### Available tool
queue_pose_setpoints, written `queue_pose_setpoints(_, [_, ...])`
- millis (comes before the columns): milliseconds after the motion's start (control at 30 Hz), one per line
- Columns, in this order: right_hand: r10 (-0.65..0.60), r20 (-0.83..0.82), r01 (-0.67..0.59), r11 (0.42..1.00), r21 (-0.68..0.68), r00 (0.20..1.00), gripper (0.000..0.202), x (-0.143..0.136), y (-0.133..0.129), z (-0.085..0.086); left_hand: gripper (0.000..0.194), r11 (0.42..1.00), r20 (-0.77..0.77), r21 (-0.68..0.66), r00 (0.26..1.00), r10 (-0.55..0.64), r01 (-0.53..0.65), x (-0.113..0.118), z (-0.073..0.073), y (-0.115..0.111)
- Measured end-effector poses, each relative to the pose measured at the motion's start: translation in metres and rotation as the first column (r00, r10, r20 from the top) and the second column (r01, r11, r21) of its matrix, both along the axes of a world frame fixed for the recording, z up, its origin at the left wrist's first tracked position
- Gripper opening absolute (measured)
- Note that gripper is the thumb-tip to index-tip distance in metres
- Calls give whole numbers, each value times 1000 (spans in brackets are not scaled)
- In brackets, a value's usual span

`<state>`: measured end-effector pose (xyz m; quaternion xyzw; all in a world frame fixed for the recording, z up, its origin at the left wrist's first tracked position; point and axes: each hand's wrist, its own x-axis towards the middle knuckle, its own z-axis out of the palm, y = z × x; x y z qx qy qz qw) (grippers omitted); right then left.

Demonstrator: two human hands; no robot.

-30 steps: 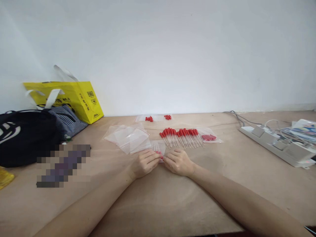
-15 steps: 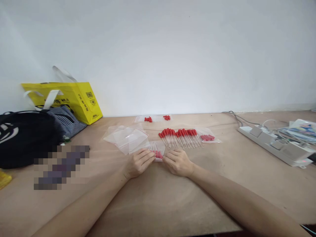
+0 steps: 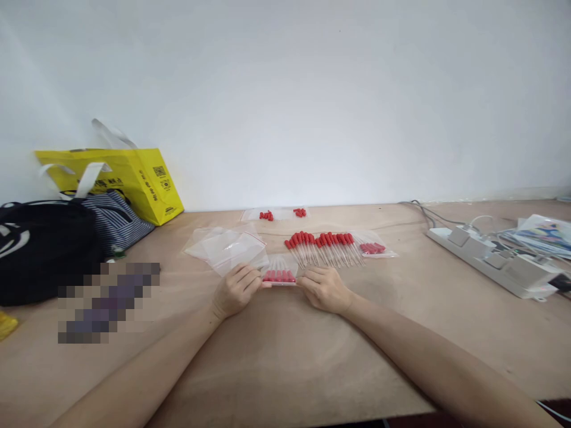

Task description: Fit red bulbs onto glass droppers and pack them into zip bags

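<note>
A clear zip bag (image 3: 284, 263) lies between my hands with several red-bulbed glass droppers (image 3: 279, 276) inside, bulbs toward me and tips pointing away. My left hand (image 3: 238, 290) pinches the near left corner of this bag. At the near right corner, my right hand (image 3: 323, 289) grips the same edge with its fingers closed. Beyond the right hand, a row of loose droppers (image 3: 321, 241) with red bulbs lies on the table. Flat clear bags (image 3: 232, 249) overlap one another past the left hand.
Another bag of droppers (image 3: 372, 248) lies right of the row; bagged red bulbs (image 3: 266, 216) lie near the wall. A white power strip (image 3: 491, 261) with plugs stands right. At left are a yellow bag (image 3: 165, 190), a black bag (image 3: 49, 249) and a blurred-out object (image 3: 111, 303).
My left hand has slid left along the bag's near edge, uncovering more red bulbs. The right hand stays at the right corner.
</note>
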<state>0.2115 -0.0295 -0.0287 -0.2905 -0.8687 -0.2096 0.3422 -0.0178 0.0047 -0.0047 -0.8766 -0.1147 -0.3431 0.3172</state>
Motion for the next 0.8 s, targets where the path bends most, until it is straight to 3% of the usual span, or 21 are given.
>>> queue_pose_setpoints(100, [-8,-41,5,997,-83,999,22,6,2,-2,29,998,-58,-50,998,-40,37,-1,-3,2])
queue_pose_setpoints(200, [-35,-184,-23,953,-303,982,20,10,2,-3,25,987,-95,-151,993,-69,54,-1,-6,1])
queue_pose_setpoints(267, [-102,-364,-109,850,-516,926,15,11,1,-4,25,973,-91,-227,994,-66,44,0,-8,0])
queue_pose_setpoints(367, [-321,-606,-372,557,-742,728,26,5,-2,-1,30,949,-58,-313,996,-66,45,6,-9,-4])
queue_pose_setpoints(433, [-483,-666,-578,342,-741,568,38,-3,-5,2,32,931,-36,-360,996,-82,64,11,-9,-9])
queue_pose_setpoints(500, [-593,-668,-722,199,-663,450,42,-12,-8,5,33,904,-43,-421,994,-99,72,15,-10,-14])
queue_pose_setpoints(567, [-643,-664,-790,147,-596,381,44,-18,-10,7,31,893,-73,-440,988,-139,94,18,-11,-18])
queue_pose_setpoints(667, [-649,-670,-812,135,-568,361,45,-16,-11,6,22,894,-35,-409,976,-213,181,17,-12,-18])
queue_pose_setpoints(733, [-610,-674,-809,89,-581,417,41,-6,-10,8,17,888,43,-427,985,-167,169,14,-11,-13])
queue_pose_setpoints(800, [-530,-686,-800,26,-600,498,38,8,-9,12,17,867,90,-496,996,-10,53,10,-9,-7])
